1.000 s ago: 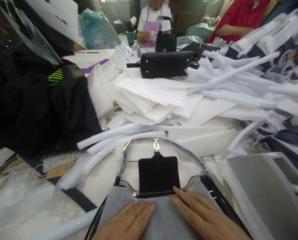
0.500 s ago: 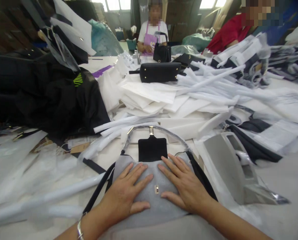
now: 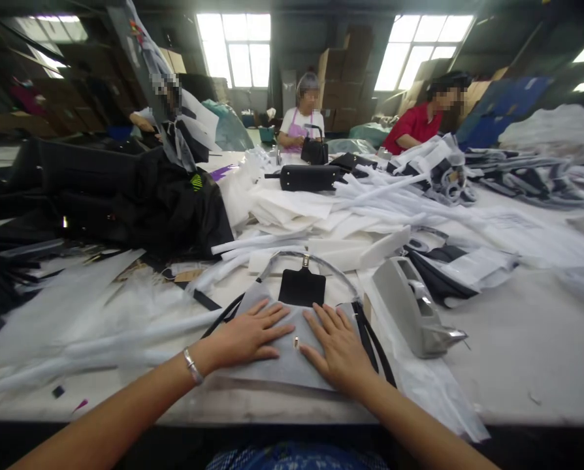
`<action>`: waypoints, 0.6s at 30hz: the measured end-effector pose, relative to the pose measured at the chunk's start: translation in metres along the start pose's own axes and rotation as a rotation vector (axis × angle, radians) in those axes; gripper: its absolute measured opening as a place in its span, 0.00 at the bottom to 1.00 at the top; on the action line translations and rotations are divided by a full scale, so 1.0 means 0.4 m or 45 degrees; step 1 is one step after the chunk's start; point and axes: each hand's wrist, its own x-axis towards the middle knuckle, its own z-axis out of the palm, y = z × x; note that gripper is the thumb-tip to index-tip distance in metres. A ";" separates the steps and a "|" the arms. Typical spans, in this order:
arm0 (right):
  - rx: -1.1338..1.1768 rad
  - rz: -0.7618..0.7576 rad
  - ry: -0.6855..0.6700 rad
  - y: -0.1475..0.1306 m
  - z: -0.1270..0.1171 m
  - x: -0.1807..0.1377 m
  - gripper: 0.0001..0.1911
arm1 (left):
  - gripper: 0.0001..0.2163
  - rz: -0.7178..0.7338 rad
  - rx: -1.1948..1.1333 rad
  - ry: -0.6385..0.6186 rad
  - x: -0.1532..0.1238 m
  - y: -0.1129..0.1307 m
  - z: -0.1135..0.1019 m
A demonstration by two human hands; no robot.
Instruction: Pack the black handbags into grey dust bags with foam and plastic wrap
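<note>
A handbag [image 3: 272,373] lies flat before me, its front covered by a thin whitish sheet. My left hand [image 3: 250,333] rests spread on the left half of the sheet. On the right half lies my right hand [image 3: 338,346], fingers also spread, its thumb near a small metal clasp [image 3: 296,342] that shows through the cover. Beyond my fingertips a black flap [image 3: 302,288] points away from me, with a metal fitting at its tip. A plastic-wrapped handle [image 3: 338,266] arches behind the flap, and black straps run down both sides.
Right of the bag stands a grey tape dispenser [image 3: 404,307]. White foam sheets and tubes [image 3: 292,207] are heaped behind, with a black bag [image 3: 309,177] on them. A large black pile [image 3: 140,196] lies at left. Several people sit across the table [image 3: 517,352].
My view has tilted up and drawn back, so more of the room and the table's front edge show. Both hands stay spread on the covered bag; my right thumb is nearer the clasp.
</note>
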 end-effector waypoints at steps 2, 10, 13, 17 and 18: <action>-0.015 0.019 0.042 -0.013 0.009 -0.017 0.32 | 0.27 -0.036 -0.003 -0.027 0.003 0.011 -0.009; -0.050 0.092 0.130 -0.007 0.041 -0.038 0.31 | 0.26 -0.115 0.002 0.136 -0.006 0.025 0.022; -0.127 0.087 0.219 -0.002 0.053 -0.044 0.31 | 0.27 -0.119 0.053 0.198 -0.020 0.023 0.056; -0.319 0.017 0.357 0.009 0.066 -0.046 0.34 | 0.29 -0.059 0.107 0.267 -0.028 0.016 0.063; -0.368 -0.016 0.384 0.018 0.069 -0.045 0.34 | 0.30 -0.048 0.138 0.286 -0.028 0.013 0.062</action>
